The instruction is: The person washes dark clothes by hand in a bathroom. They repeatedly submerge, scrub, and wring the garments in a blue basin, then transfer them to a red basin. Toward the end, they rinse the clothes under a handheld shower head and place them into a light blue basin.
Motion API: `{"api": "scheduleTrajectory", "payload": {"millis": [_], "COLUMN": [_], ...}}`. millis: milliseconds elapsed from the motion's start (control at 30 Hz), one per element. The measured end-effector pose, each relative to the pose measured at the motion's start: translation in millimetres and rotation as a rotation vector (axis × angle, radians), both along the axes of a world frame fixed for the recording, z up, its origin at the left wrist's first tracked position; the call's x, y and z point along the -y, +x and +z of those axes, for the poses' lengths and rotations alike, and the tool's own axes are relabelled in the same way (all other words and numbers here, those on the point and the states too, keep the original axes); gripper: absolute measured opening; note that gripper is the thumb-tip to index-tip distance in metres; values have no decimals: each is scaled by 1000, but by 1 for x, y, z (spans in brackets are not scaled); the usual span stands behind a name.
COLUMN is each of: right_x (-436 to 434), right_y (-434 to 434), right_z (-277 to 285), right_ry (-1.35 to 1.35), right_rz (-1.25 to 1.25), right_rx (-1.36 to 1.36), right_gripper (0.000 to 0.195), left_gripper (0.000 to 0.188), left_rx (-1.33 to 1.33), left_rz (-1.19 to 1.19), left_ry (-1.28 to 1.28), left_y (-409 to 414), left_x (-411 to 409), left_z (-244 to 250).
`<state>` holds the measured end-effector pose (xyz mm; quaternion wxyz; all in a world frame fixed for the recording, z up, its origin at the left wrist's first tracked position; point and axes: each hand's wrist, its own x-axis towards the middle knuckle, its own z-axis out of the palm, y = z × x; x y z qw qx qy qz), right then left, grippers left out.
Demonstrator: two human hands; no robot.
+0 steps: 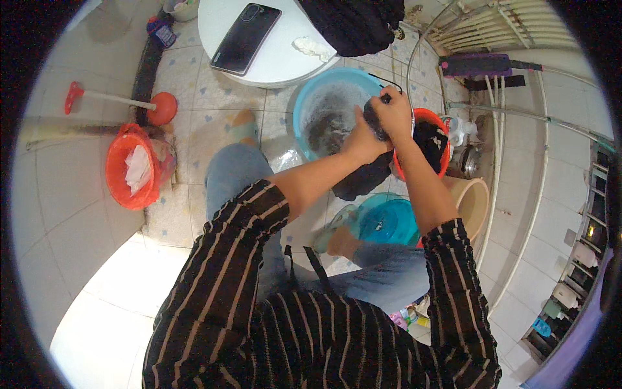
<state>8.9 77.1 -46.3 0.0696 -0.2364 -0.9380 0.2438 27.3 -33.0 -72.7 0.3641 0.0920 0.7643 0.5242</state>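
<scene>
My left hand (363, 142) and my right hand (396, 114) are together over the right rim of a light-blue basin (298, 114). Both are closed around a bunched black cloth (374, 119). Suds float on the dark soapy water (330, 116) in the basin. Below my left wrist a dark cloth (363, 179) hangs or lies by the basin; whether it joins the held cloth is hidden. Just right of my right hand stands a red bucket (446, 160) with black fabric (430, 141) inside.
A white round stool (218, 29) bears a smartphone (248, 39), a crumpled white piece (311, 48) and black fabric (357, 24). Left are a red plunger (163, 108) and a lined red bin (114, 167). A teal basin (388, 221) and beige bucket (478, 204) stand right.
</scene>
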Motion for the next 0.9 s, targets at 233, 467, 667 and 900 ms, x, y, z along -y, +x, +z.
{"api": "scheduleTrajectory", "payload": {"millis": [233,467,667,900], "right_x": [-8,-57,12,-11], "right_y": [19,70,126,132], "right_z": [-1,49,56,83], "right_ry": [-13,-721,-637,-26], "right_rz": [-148,-241,189,130], "right_rx": [-9,-192,-203,-248], "right_gripper": [36,66,100,95], "left_gripper": [123,85,74,53], "left_rx": [-2,-50,165,839], "left_rz": [-68,-161,155,99], "left_ry": [133,484,736,1004], "left_y": [2,-18,-29,-10], "left_x": [-2,10,-1,-29], "left_z": [-5,33,54,57]}}
